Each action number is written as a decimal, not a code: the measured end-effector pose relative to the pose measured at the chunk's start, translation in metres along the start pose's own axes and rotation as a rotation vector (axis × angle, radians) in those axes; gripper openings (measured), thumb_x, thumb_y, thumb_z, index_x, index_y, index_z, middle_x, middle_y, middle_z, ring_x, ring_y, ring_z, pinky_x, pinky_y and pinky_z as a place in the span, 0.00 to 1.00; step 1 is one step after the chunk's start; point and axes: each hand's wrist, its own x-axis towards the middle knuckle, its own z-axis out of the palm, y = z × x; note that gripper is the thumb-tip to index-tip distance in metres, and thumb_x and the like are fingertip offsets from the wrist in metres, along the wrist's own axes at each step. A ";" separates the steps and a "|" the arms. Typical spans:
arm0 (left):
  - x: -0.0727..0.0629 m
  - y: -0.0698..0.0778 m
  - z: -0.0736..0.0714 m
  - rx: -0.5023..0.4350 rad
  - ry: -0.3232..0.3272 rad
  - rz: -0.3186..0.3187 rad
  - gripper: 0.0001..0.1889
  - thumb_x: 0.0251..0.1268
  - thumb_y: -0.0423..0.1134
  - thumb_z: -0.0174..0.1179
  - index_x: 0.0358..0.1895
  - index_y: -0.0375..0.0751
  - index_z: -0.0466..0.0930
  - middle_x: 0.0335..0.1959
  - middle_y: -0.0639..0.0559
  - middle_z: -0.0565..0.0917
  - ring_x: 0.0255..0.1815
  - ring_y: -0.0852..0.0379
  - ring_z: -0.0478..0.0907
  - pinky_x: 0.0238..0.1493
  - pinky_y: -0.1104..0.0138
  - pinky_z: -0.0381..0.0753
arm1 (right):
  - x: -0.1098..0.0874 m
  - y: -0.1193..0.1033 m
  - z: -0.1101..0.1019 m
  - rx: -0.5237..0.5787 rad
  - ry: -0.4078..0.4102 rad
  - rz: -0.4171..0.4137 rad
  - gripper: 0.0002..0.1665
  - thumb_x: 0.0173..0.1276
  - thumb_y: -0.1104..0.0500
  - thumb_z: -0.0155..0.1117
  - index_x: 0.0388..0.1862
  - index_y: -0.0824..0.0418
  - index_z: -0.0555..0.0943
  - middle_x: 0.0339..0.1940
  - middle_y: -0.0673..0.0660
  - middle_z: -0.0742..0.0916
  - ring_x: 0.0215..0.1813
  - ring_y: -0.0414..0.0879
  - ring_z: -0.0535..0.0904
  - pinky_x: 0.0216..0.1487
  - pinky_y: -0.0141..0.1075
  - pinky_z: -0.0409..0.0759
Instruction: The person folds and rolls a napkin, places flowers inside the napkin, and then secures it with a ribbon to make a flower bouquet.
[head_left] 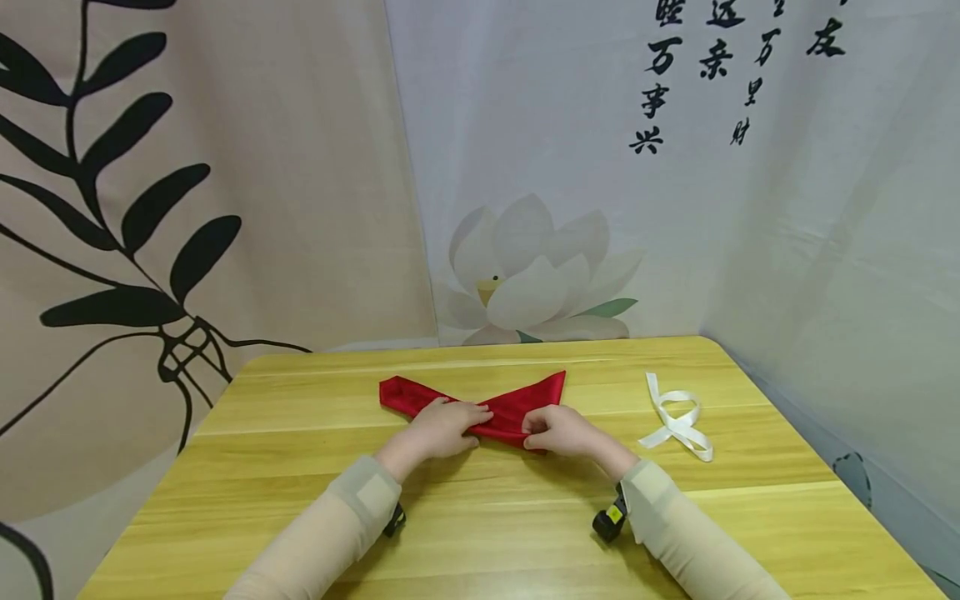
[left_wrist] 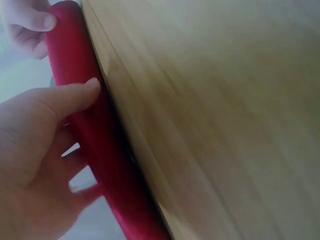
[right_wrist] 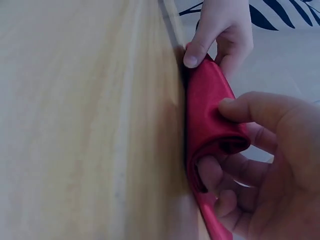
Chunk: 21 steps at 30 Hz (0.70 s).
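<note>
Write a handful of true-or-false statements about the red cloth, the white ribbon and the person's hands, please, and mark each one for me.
1. The left grip and the right grip both touch the red cloth. True.
2. The white ribbon lies on the table, crossing over itself. True.
3. In the head view, the ribbon is left of the cloth. False: it is to the right.
4. The cloth is spread out flat. False: it is folded, with a rolled edge at the right grip.
5. The right grip pinches the ribbon. False: it pinches the cloth.
</note>
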 end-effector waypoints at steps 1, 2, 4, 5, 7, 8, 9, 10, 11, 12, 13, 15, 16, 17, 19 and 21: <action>0.001 -0.001 0.001 0.013 0.031 0.010 0.24 0.64 0.45 0.64 0.63 0.51 0.77 0.62 0.56 0.77 0.63 0.57 0.72 0.63 0.50 0.65 | -0.001 0.000 -0.001 0.016 -0.003 -0.004 0.04 0.63 0.60 0.67 0.30 0.54 0.80 0.20 0.44 0.79 0.23 0.38 0.72 0.29 0.33 0.73; 0.002 -0.002 0.001 0.021 0.061 0.020 0.22 0.63 0.43 0.65 0.61 0.51 0.79 0.59 0.57 0.79 0.61 0.57 0.74 0.62 0.52 0.67 | -0.001 -0.001 -0.003 0.031 -0.005 -0.008 0.04 0.63 0.61 0.67 0.30 0.55 0.80 0.20 0.44 0.79 0.23 0.38 0.72 0.29 0.33 0.73; 0.003 -0.003 0.000 0.023 0.112 0.036 0.18 0.62 0.41 0.65 0.56 0.51 0.83 0.53 0.57 0.83 0.56 0.58 0.78 0.59 0.55 0.70 | -0.002 -0.001 -0.006 0.049 -0.001 -0.014 0.03 0.62 0.61 0.67 0.30 0.56 0.81 0.21 0.44 0.79 0.24 0.38 0.72 0.30 0.33 0.72; 0.004 -0.003 0.000 0.019 0.129 0.040 0.16 0.62 0.40 0.65 0.54 0.50 0.84 0.51 0.58 0.84 0.54 0.57 0.79 0.58 0.56 0.72 | -0.003 0.000 -0.007 0.051 0.001 -0.017 0.03 0.62 0.61 0.67 0.30 0.56 0.81 0.21 0.44 0.79 0.24 0.38 0.72 0.31 0.32 0.72; 0.004 -0.003 -0.001 0.005 0.145 0.047 0.14 0.63 0.39 0.64 0.52 0.50 0.86 0.48 0.58 0.85 0.51 0.57 0.81 0.56 0.59 0.74 | -0.003 0.000 -0.010 0.054 0.004 -0.018 0.03 0.62 0.61 0.67 0.30 0.57 0.81 0.21 0.44 0.79 0.25 0.37 0.71 0.31 0.32 0.72; 0.004 -0.003 -0.002 -0.004 0.146 0.050 0.13 0.63 0.39 0.64 0.51 0.49 0.86 0.48 0.58 0.85 0.50 0.57 0.81 0.55 0.59 0.75 | -0.003 0.001 -0.010 0.054 0.003 -0.013 0.03 0.62 0.61 0.67 0.30 0.57 0.81 0.21 0.44 0.79 0.25 0.37 0.71 0.31 0.32 0.71; 0.004 -0.003 -0.003 -0.011 0.144 0.056 0.12 0.64 0.39 0.64 0.50 0.49 0.86 0.47 0.58 0.85 0.50 0.57 0.81 0.54 0.60 0.76 | -0.003 0.001 -0.011 0.052 0.003 -0.010 0.03 0.63 0.61 0.67 0.30 0.57 0.81 0.22 0.44 0.79 0.25 0.38 0.71 0.31 0.32 0.71; 0.005 -0.002 -0.003 -0.014 0.139 0.062 0.12 0.64 0.39 0.63 0.50 0.49 0.86 0.47 0.58 0.85 0.49 0.57 0.81 0.53 0.60 0.76 | -0.004 0.001 -0.012 0.050 0.001 -0.003 0.03 0.63 0.61 0.67 0.30 0.57 0.81 0.22 0.44 0.79 0.26 0.38 0.72 0.31 0.32 0.71; 0.005 -0.002 -0.004 -0.016 0.133 0.067 0.12 0.65 0.40 0.63 0.50 0.49 0.86 0.46 0.58 0.86 0.49 0.57 0.82 0.52 0.61 0.77 | -0.004 0.001 -0.013 0.048 0.001 0.005 0.03 0.63 0.61 0.67 0.30 0.56 0.81 0.22 0.44 0.79 0.26 0.38 0.72 0.31 0.33 0.72; 0.005 -0.002 -0.005 -0.018 0.125 0.070 0.11 0.65 0.40 0.63 0.49 0.49 0.86 0.46 0.58 0.86 0.48 0.57 0.82 0.52 0.61 0.77 | -0.005 0.001 -0.013 0.044 0.004 0.015 0.03 0.63 0.61 0.67 0.30 0.56 0.81 0.22 0.45 0.80 0.27 0.39 0.72 0.31 0.33 0.72; 0.005 -0.002 -0.006 -0.020 0.118 0.075 0.11 0.65 0.40 0.63 0.49 0.49 0.86 0.45 0.58 0.86 0.47 0.56 0.82 0.51 0.61 0.77 | -0.005 0.000 -0.014 0.038 0.010 0.020 0.03 0.63 0.61 0.67 0.31 0.56 0.81 0.22 0.45 0.80 0.27 0.40 0.72 0.31 0.33 0.72; 0.007 -0.003 -0.007 -0.024 0.099 0.078 0.09 0.66 0.40 0.62 0.47 0.49 0.86 0.43 0.58 0.86 0.44 0.57 0.82 0.48 0.61 0.78 | -0.006 -0.001 -0.016 0.021 0.028 0.032 0.03 0.63 0.61 0.67 0.31 0.56 0.81 0.23 0.45 0.80 0.28 0.41 0.72 0.32 0.34 0.71; 0.008 -0.004 -0.008 -0.028 0.088 0.076 0.09 0.66 0.41 0.61 0.47 0.50 0.85 0.42 0.59 0.85 0.43 0.58 0.82 0.47 0.62 0.78 | -0.006 -0.001 -0.016 0.014 0.035 0.039 0.03 0.63 0.60 0.67 0.31 0.55 0.81 0.23 0.45 0.80 0.28 0.41 0.72 0.32 0.34 0.71; 0.009 -0.005 -0.009 -0.039 0.077 0.073 0.08 0.67 0.41 0.61 0.46 0.50 0.85 0.40 0.60 0.85 0.41 0.58 0.81 0.46 0.62 0.78 | -0.006 -0.002 -0.017 0.010 0.042 0.041 0.03 0.63 0.60 0.67 0.31 0.56 0.80 0.23 0.45 0.80 0.29 0.41 0.71 0.32 0.34 0.70; 0.011 -0.006 -0.012 -0.057 0.052 0.069 0.06 0.68 0.42 0.60 0.43 0.50 0.84 0.35 0.61 0.83 0.37 0.59 0.80 0.43 0.63 0.77 | -0.006 -0.002 -0.017 0.007 0.053 0.039 0.03 0.63 0.60 0.66 0.32 0.56 0.80 0.23 0.46 0.79 0.29 0.41 0.71 0.31 0.34 0.70; 0.013 -0.006 -0.015 -0.081 0.029 0.066 0.04 0.68 0.42 0.60 0.41 0.51 0.82 0.31 0.63 0.80 0.33 0.61 0.76 0.41 0.64 0.75 | -0.006 -0.002 -0.018 0.010 0.056 0.040 0.03 0.64 0.60 0.65 0.32 0.56 0.79 0.23 0.46 0.79 0.28 0.41 0.71 0.31 0.34 0.70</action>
